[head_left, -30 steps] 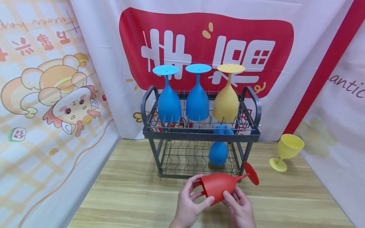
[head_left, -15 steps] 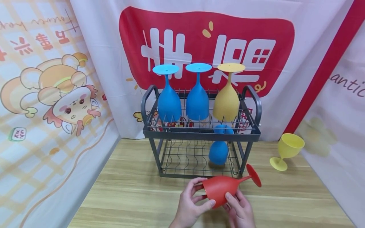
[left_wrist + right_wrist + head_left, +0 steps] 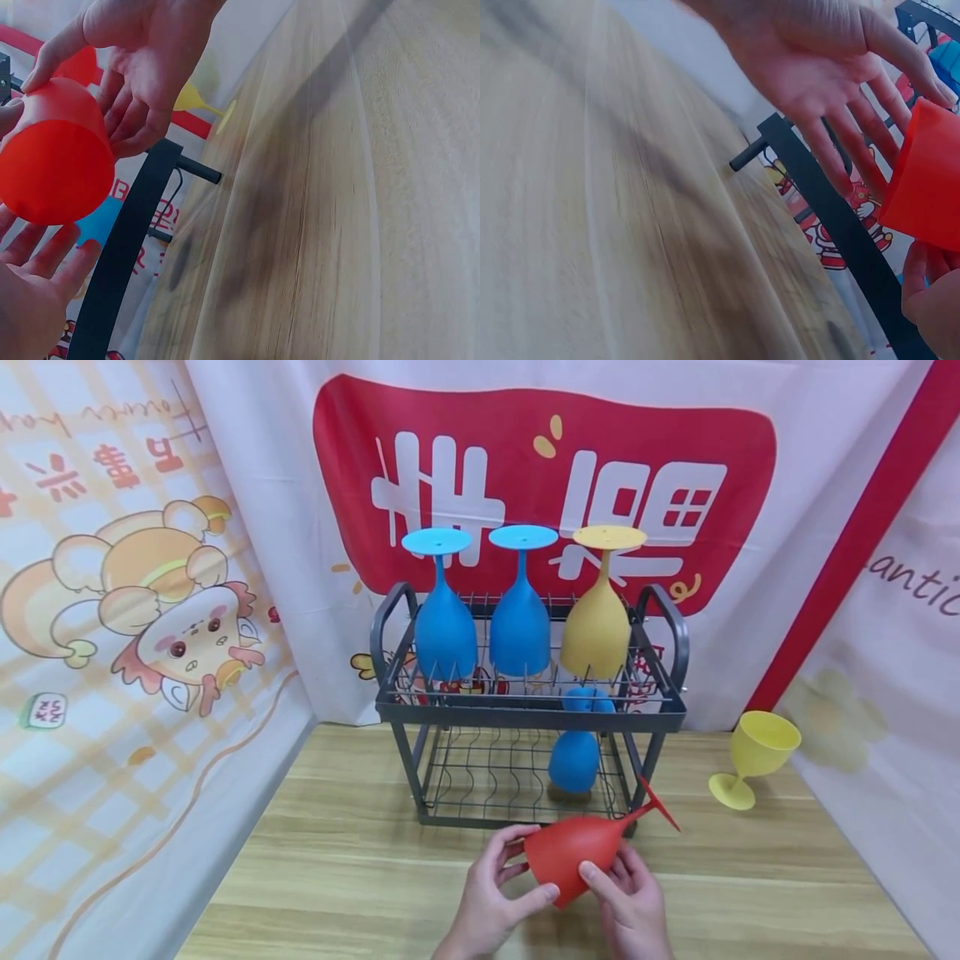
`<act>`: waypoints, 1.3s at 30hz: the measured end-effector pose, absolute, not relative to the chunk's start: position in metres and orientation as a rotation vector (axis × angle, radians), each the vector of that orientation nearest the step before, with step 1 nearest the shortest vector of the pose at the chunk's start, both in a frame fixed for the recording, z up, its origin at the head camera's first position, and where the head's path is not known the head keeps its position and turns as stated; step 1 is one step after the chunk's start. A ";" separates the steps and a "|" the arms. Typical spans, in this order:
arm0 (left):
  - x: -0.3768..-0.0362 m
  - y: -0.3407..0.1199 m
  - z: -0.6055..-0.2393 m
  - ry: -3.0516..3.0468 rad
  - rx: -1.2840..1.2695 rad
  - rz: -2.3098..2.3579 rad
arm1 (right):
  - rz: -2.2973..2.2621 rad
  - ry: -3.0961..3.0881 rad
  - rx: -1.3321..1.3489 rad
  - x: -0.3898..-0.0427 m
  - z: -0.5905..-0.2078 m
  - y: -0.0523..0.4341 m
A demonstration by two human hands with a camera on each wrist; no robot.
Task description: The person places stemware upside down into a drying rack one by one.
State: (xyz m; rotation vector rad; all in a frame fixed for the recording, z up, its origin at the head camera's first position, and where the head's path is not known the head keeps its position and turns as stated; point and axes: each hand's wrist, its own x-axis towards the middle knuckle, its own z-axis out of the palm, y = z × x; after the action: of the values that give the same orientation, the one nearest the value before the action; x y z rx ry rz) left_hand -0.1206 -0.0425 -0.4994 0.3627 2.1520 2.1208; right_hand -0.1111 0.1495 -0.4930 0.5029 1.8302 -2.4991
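Just in front of the rack, a red plastic goblet [image 3: 573,858] is held tilted on its side, its mouth toward the lower left and its foot toward the upper right. My left hand [image 3: 491,893] holds it at the rim, thumb on the near side and fingers on the far side. Around the bowl near the stem, my right hand [image 3: 633,893] grips with the thumb on top. The left wrist view looks at the goblet's round mouth [image 3: 56,172]. In the right wrist view the left hand's fingers [image 3: 862,124] reach to the rim.
A dark two-tier rack [image 3: 528,718] stands behind the hands. Upside-down on its top tier are two blue goblets [image 3: 446,635] [image 3: 519,631] and a yellow goblet [image 3: 596,631]. Another blue goblet [image 3: 574,762] sits on the lower tier. A yellow goblet [image 3: 761,747] stands upright at right.
Both hands keep hold of the red goblet. It has turned so that its foot now shows nearly edge-on, and its bowl has shifted slightly left.
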 end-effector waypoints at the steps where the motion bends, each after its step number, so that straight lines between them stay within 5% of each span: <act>1: -0.121 -0.044 -0.500 2.168 0.362 2.117 | -2.475 1.858 0.501 -0.113 -0.492 0.149; 11: -0.127 -0.065 -0.503 2.368 0.201 2.224 | -2.223 2.225 0.335 -0.124 -0.482 0.148; 25: -0.156 -0.115 -0.501 2.787 -0.514 2.332 | -2.023 2.831 -0.178 -0.145 -0.490 0.131; 39: -0.193 -0.148 -0.514 2.429 -0.513 2.477 | -1.869 3.010 -0.513 -0.191 -0.486 0.118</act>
State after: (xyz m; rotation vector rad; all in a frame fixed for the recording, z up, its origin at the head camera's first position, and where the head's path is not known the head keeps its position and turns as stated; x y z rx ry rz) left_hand -0.1929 -0.1481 -0.5137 -0.5131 2.4290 2.4766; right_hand -0.1906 0.1183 -0.4863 -0.5134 3.0099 -1.8685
